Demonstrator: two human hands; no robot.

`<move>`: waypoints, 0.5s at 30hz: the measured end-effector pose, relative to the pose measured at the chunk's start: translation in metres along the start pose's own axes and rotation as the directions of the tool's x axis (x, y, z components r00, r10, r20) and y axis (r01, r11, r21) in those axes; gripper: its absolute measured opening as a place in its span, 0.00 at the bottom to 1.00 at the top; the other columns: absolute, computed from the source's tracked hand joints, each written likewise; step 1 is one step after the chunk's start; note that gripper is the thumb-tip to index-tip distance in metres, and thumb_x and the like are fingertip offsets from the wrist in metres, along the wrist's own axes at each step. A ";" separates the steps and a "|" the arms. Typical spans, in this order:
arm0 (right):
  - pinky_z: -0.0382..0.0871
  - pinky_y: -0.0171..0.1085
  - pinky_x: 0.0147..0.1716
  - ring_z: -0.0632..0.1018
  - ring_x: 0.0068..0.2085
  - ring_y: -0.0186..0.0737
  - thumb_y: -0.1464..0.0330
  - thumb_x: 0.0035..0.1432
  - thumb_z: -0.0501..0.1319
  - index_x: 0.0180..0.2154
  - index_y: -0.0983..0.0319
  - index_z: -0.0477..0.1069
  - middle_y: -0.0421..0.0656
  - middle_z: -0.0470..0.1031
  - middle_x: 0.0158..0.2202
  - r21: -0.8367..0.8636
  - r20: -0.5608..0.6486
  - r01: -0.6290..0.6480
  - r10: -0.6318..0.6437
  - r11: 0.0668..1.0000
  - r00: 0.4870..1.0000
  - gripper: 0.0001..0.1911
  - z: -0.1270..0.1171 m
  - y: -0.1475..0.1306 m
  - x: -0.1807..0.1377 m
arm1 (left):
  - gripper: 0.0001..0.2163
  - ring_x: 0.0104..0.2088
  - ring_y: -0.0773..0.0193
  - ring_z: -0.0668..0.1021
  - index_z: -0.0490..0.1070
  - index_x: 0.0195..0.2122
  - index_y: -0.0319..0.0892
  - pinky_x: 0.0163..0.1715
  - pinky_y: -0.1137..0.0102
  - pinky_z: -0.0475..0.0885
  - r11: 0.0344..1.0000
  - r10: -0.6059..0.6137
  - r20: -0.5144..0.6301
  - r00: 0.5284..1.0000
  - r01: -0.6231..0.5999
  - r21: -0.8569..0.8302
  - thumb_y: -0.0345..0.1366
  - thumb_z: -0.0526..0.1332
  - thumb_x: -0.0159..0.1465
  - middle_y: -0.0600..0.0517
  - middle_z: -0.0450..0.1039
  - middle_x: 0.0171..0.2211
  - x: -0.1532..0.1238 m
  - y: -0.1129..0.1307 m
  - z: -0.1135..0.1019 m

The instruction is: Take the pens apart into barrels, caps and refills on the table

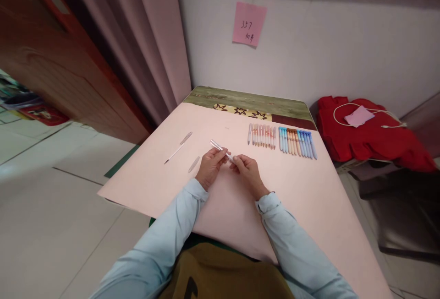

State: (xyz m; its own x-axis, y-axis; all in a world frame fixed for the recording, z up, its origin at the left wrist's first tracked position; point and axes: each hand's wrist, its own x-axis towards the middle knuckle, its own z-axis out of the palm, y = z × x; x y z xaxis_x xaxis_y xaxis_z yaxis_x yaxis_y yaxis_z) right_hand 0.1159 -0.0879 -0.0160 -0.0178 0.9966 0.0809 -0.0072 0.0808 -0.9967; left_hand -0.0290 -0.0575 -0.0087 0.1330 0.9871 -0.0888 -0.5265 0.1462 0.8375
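Note:
A clear and whitish pen barrel (216, 145) is held slantwise above the table, its far end pointing up and left. My left hand (211, 167) is closed round its middle with thumb and fingers. At the near end of the barrel, my right hand (248, 172) pinches with thumb and forefinger; that end is partly hidden by the fingers. Left of my hands lies a thin pen refill (175, 153) with a dark tip, and a greyish translucent piece (186, 138) is at its upper end. A pale, narrow oval piece (194, 164) lies beside my left hand.
Several clear pens with reddish marks (263, 136) lie in a row, beside several blue and orange pens (297, 142). The pale sheet (154, 184) covers most of the table. A red cloth (343, 145) with a white cable sits to the right. A pink note (249, 24) is on the wall.

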 end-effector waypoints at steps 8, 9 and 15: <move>0.64 0.33 0.25 0.70 0.24 0.34 0.54 0.53 0.67 0.37 0.59 0.69 0.35 0.71 0.23 -0.017 -0.036 0.009 -0.009 1.000 0.999 0.18 0.001 0.006 0.002 | 0.11 0.30 0.71 0.74 0.76 0.34 0.37 0.34 0.73 0.68 1.000 0.003 -0.018 1.000 -0.003 -0.017 0.37 0.72 0.54 0.50 0.76 0.31 0.001 0.000 0.000; 0.65 0.33 0.26 0.71 0.25 0.34 0.53 0.54 0.66 0.34 0.59 0.69 0.37 0.72 0.24 -0.005 -0.020 0.005 -0.005 1.000 1.000 0.17 0.001 0.006 0.002 | 0.11 0.29 0.71 0.73 0.76 0.34 0.37 0.34 0.73 0.68 1.000 0.005 -0.022 1.000 -0.005 -0.015 0.37 0.72 0.54 0.50 0.76 0.31 0.001 0.000 0.000; 0.68 0.35 0.29 0.73 0.27 0.36 0.51 0.60 0.60 0.36 0.60 0.72 0.39 0.75 0.26 -0.014 -0.014 0.002 -0.002 1.000 1.000 0.18 0.000 0.004 0.001 | 0.10 0.30 0.71 0.74 0.76 0.34 0.37 0.34 0.73 0.68 1.000 0.008 -0.019 1.000 -0.009 -0.024 0.37 0.71 0.55 0.51 0.75 0.31 0.001 0.000 0.000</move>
State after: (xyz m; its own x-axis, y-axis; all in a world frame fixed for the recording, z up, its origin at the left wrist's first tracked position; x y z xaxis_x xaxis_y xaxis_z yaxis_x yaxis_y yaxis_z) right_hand 0.1155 -0.0871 -0.0198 -0.0040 0.9966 0.0828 0.0063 0.0828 -0.9965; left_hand -0.0285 -0.0566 -0.0085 0.1126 0.9894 -0.0919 -0.5473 0.1390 0.8253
